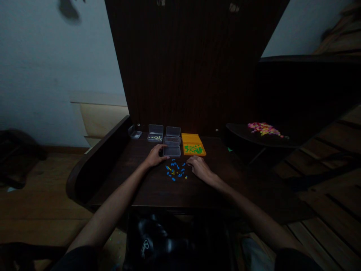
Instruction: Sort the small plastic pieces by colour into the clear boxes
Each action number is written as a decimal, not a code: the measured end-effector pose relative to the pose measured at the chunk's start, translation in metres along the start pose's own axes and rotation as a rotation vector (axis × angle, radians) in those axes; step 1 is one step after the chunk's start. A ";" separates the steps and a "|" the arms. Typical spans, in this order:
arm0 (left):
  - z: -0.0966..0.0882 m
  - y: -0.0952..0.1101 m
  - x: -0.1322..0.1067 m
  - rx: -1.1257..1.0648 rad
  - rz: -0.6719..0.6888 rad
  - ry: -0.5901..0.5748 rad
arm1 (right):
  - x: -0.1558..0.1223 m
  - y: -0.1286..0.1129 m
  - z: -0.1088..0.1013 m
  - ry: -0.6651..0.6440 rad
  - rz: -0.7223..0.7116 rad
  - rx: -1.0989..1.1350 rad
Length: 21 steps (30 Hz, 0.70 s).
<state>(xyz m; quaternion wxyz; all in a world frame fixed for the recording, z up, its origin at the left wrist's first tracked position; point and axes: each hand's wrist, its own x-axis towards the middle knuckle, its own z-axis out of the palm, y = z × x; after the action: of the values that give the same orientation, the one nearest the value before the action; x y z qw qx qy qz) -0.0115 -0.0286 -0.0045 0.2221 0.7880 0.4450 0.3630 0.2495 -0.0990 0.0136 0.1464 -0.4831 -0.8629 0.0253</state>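
My left hand [156, 155] grips the left side of a small clear plastic box [172, 154], thumb at its front edge and fingers at its back. The box lies open, with nothing visible inside it. In front of it is a loose scatter of small blue pieces [173, 179] with a few yellow pieces [169, 168] among them. My right hand [198, 165] is at the scatter's right edge, fingertips pinched together and pointing left. Whatever may be between those fingertips is too small to make out.
Beside the clear box stands an open orange box [184, 137] with green pieces [194, 149]. Another clear box [155, 132] holds pale pieces, and a smaller box [135, 134] sits farther left. A pink and yellow heap [264, 128] lies on the right-hand shelf [242, 132].
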 end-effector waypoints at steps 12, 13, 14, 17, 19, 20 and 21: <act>0.000 0.001 0.000 -0.005 0.005 0.001 | -0.003 0.001 0.008 0.057 0.030 -0.090; 0.000 0.001 0.000 -0.007 0.007 0.002 | -0.001 0.003 0.009 0.071 0.015 -0.080; 0.000 0.001 0.000 -0.008 0.008 0.002 | 0.001 0.004 0.009 0.087 -0.006 -0.067; 0.001 -0.001 0.001 -0.012 0.006 0.000 | 0.016 0.003 0.011 0.162 -0.082 -0.015; 0.002 -0.003 0.001 -0.018 0.013 0.004 | 0.030 0.001 0.010 0.225 -0.122 0.029; 0.002 -0.003 0.001 -0.021 0.019 0.006 | 0.039 0.000 0.008 0.253 -0.136 0.052; 0.003 -0.004 0.001 -0.025 0.027 0.009 | 0.047 -0.001 0.007 0.275 -0.146 0.079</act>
<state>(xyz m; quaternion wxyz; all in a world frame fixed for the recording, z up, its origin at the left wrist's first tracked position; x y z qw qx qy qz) -0.0114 -0.0256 -0.0087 0.2249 0.7893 0.4310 0.3749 0.2232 -0.0594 0.0177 0.2836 -0.4119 -0.8658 -0.0181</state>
